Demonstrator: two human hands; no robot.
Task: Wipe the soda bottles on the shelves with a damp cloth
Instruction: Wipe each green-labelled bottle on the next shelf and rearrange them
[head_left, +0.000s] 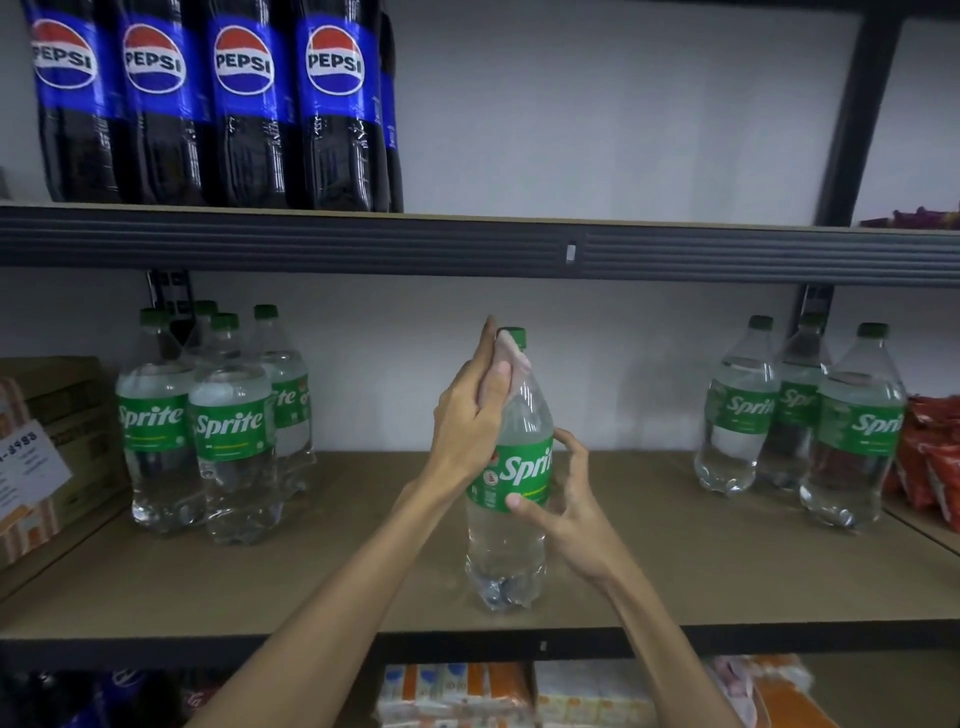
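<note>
As the Sprite bottle (511, 545) stands upright on the middle shelf (311, 587) near its front edge, cap uppermost, we record its long axis as vertical. Our left hand (467, 415) clasps the pink cloth (511, 356) against the neck and shoulder. Our right hand (566, 499) curls round the label band from the right, steadying it. We judge the coming stroke should run downward along that axis, led by the left hand.
</note>
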